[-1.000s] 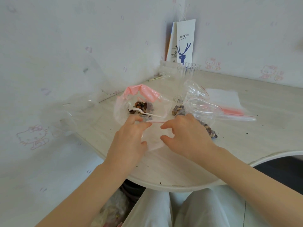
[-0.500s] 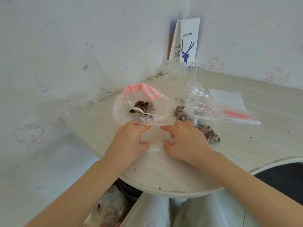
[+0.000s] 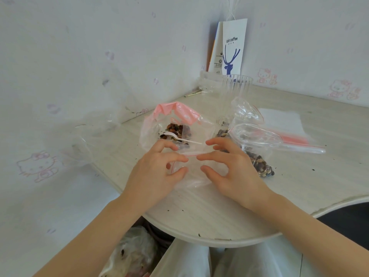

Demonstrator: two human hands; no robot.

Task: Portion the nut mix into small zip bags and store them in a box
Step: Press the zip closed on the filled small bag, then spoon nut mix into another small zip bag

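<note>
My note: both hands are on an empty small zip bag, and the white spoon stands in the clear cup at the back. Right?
Not quite. The head view shows the white spoon lying on the nut mix in the pink-topped bag, not in the clear cup. The left hand and right hand are indeed on the empty small zip bag.

Small zip bag (image 3: 194,176): thin clear plastic film, glossy and creased. Spoon (image 3: 180,137): smooth white plastic; far cup (image 3: 236,84): clear ribbed plastic. Surface (image 3: 219,212): pale wood grain, matt; carrier bag (image 3: 233,47): matt white paper.
</note>
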